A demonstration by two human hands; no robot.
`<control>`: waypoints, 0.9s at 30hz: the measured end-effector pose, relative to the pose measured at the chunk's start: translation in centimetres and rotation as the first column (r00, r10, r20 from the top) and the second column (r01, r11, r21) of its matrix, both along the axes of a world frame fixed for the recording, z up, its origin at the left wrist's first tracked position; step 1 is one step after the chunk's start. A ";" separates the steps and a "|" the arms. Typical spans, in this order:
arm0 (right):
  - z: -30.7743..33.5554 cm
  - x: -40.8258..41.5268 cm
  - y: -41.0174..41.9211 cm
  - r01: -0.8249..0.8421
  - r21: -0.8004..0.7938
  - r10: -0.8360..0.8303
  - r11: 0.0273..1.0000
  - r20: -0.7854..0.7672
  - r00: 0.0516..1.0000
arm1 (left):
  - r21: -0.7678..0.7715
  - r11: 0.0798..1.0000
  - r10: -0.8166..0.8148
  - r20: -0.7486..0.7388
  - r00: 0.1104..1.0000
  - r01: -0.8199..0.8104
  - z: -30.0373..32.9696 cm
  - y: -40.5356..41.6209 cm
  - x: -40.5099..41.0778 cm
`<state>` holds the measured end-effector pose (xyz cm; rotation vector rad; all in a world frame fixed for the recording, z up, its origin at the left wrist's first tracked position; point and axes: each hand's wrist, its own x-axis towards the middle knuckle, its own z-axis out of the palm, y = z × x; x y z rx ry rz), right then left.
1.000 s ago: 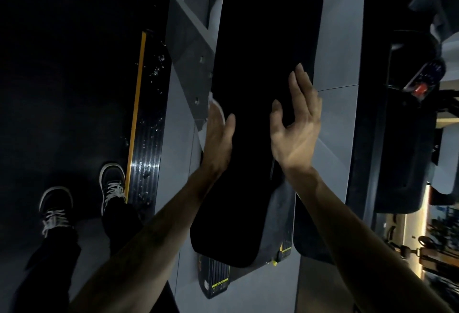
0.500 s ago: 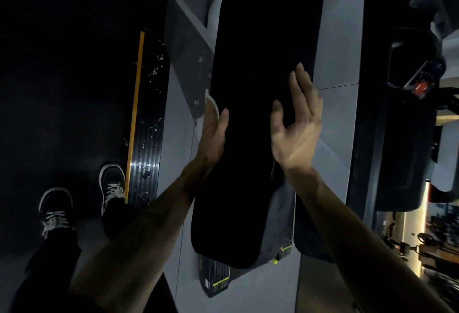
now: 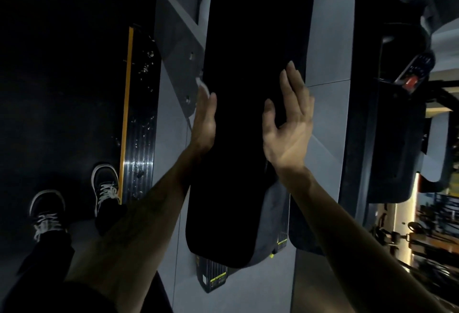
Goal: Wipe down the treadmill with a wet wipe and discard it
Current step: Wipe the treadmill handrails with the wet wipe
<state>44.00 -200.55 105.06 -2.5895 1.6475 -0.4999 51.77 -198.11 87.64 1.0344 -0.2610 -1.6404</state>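
Note:
A long black treadmill panel (image 3: 248,89) runs down the middle of the head view. My left hand (image 3: 205,120) lies flat along the panel's left edge with straight fingers, pressing a white wet wipe (image 3: 201,86) that peeks out past the fingertips. My right hand (image 3: 289,119) is raised in front of the panel's right side, palm turned inward, fingers loosely spread and holding nothing. Most of the wipe is hidden under my left hand.
A grey treadmill frame (image 3: 178,54) slants at the left. A ribbed side rail with a yellow stripe (image 3: 139,124) carries water drops. My two shoes (image 3: 74,198) stand lower left. Another machine with a red button (image 3: 409,81) stands to the right, gym equipment behind it.
My left hand has slid further up along the panel's left edge with the wipe under it. My right hand stays about where it was.

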 end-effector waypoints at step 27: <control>-0.1 0.1 0.0 0.005 0.003 -0.005 1.000 -0.011 1.000 | -0.236 0.970 0.120 0.261 0.958 -0.057 2.0 -2.2 0.3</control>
